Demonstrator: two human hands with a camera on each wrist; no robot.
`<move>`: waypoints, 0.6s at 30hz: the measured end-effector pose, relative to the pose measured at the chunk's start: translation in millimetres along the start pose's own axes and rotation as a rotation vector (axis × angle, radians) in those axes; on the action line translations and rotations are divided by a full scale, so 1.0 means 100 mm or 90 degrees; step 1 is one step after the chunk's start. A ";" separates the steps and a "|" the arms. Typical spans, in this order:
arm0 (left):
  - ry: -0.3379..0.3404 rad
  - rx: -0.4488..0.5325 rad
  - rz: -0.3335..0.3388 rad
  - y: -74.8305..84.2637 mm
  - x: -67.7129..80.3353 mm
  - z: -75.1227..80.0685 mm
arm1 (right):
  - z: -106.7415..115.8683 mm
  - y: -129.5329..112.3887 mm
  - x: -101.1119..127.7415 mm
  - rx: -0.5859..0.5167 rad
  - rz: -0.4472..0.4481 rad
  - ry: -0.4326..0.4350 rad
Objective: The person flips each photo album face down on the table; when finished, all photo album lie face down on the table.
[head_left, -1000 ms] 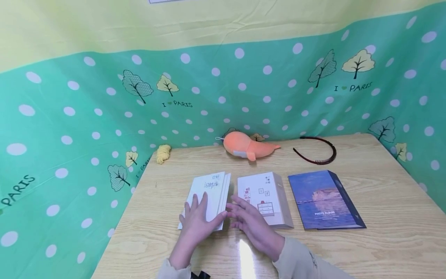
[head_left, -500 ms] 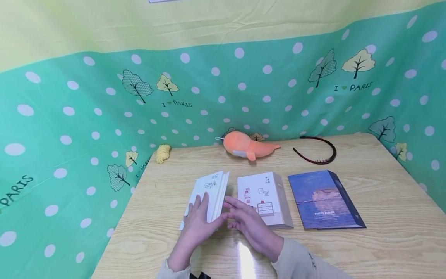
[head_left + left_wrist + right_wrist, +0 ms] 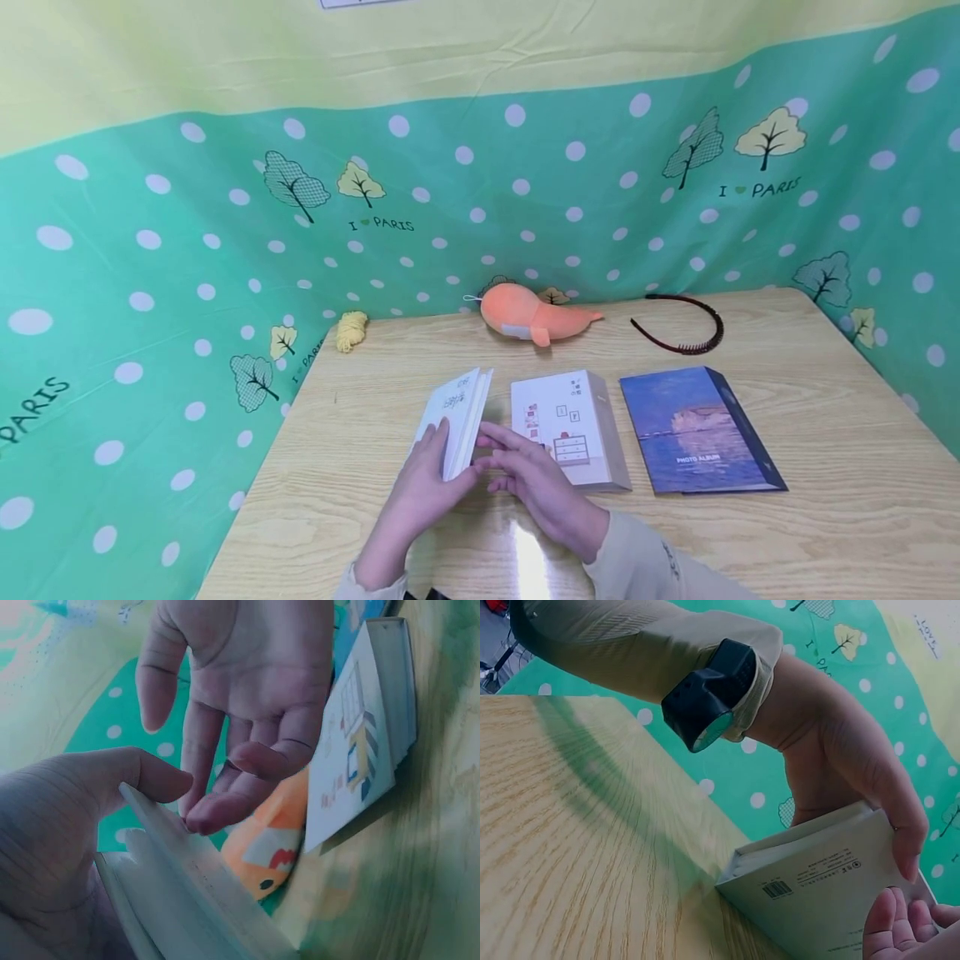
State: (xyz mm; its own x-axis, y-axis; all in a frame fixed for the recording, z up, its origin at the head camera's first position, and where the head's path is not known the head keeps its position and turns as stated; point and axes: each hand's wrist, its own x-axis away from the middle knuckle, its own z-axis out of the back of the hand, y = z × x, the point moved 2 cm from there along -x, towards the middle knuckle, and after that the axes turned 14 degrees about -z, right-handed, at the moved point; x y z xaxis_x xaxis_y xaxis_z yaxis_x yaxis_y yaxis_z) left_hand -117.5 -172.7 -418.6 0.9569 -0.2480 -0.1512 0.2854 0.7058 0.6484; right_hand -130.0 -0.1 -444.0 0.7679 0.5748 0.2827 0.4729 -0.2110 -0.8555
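Note:
In the head view, my left hand (image 3: 427,483) grips a white book (image 3: 452,408) with dark lettering on the cover. Its fingers lie across the front, and its thumb bends round the right edge. The book stands tilted, its right side raised from the table. A barcode shows on the back of the book (image 3: 810,889) in the right wrist view, and its lower corner is at the tabletop. My right hand (image 3: 536,479) is just right of it, fingers loosely bent, fingertips right at the raised back cover. In the left wrist view, white pages show between the covers.
A white book with a drawer print (image 3: 558,425) and a blue photo album (image 3: 693,433) lie to the right on the wooden table (image 3: 847,450). Farther back are yellow yarn (image 3: 351,331), an orange plush toy (image 3: 536,314) and a dark headband (image 3: 716,329). Patterned cloth (image 3: 420,167) hangs behind.
The white book has tipped up further, its right side lifting and its front cover turning more to the left. My left hand has turned with it; my right fingers have shifted slightly left.

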 end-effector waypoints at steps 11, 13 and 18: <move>0.001 0.110 -0.032 0.03 0.03 0.09 | -0.01 0.05 -0.03 0.057 0.011 -0.014; 0.001 0.131 -0.025 0.02 0.04 0.11 | -0.02 0.06 -0.04 0.068 0.013 -0.016; -0.005 0.188 -0.001 0.02 0.05 0.15 | -0.03 0.09 -0.05 0.117 0.011 0.001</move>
State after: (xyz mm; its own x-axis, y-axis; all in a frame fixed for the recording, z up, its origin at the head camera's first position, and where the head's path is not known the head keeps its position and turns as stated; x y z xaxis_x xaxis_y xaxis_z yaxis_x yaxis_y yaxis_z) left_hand -112.7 -182.0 -406.9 0.9556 -0.2549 -0.1480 0.2583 0.4822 0.8371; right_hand -128.2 -7.2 -451.8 0.7764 0.5706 0.2678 0.3726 -0.0728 -0.9252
